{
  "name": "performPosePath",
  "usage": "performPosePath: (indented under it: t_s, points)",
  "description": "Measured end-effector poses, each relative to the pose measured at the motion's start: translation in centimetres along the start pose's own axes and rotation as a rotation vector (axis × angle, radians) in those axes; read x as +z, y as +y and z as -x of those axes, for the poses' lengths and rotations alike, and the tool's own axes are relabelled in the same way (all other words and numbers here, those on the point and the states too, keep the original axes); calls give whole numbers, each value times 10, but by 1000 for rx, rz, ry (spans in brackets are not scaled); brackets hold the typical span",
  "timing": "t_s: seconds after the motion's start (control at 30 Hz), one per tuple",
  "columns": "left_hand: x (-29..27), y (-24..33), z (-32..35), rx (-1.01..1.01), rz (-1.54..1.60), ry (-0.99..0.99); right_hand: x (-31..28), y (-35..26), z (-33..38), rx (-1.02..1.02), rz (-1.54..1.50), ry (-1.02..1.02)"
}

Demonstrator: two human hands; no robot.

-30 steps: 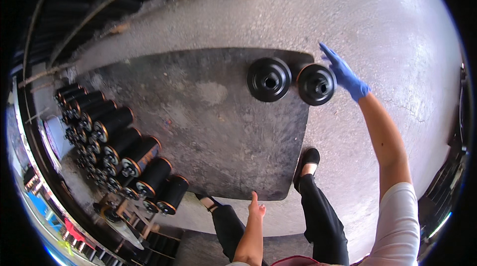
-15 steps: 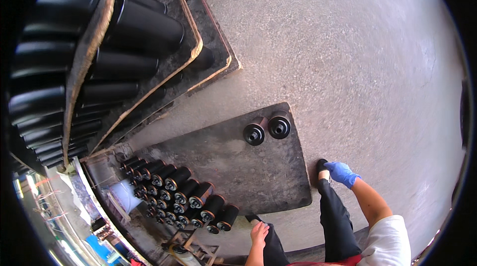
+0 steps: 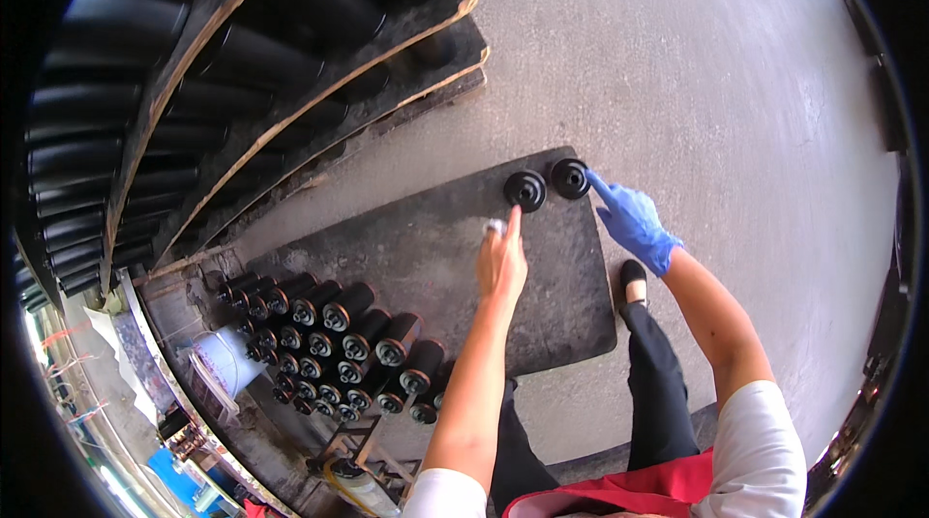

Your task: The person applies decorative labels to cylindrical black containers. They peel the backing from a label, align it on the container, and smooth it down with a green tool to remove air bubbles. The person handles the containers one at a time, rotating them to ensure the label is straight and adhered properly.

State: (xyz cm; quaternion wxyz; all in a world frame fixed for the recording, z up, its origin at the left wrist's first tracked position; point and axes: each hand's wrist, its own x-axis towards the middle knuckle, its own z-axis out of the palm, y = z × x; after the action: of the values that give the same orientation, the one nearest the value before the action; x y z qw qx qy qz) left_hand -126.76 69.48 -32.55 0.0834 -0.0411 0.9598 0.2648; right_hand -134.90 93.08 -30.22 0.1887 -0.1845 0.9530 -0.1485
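Blue nitrile covers the right hand (image 3: 634, 221), which is spread open with its forefinger stretched to the rim of the right roller (image 3: 570, 177); it grips nothing. A second ago that hand was raised beside the same roller, then dropped near the shoe, and now it has come back up to touch it; I judge she is returning to the pair, not leaving them. Her bare left hand (image 3: 502, 262), which hung low by her leg before, has come forward; its forefinger points at the left roller (image 3: 525, 190), and something small and pale (image 3: 494, 226) is pinched by the other fingers, though what it is I cannot tell.

Both rollers stand on end, just beside each other, at the far right corner of the dark mat (image 3: 426, 257) on the concrete floor (image 3: 735, 83); they have not moved. Nearer and to the left, a bank of similar black rollers (image 3: 339, 344) lies in rows on a rack, with a pale bucket (image 3: 227, 363) beside it; far left, long black tubes (image 3: 145, 83) are stacked between wooden boards.
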Motion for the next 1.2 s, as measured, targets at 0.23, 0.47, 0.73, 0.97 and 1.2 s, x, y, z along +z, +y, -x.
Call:
performPosePath:
  t_s: [0.23,0.47,0.73,0.97,1.2]
  points:
    - [24,0,-58,42,-108,-14,41,-11,-62,-23,76,9]
    - [45,-19,-81,15,-33,-12,64,22,-64,-77,-95,70]
    - [43,-7,-98,-1,-73,7,56,25,-77,-8,-176,113]
    - [52,0,-98,-22,-121,98,63,19,-79,84,-179,161]
    - [62,-18,-91,-35,20,186,64,3,-71,55,-306,253]
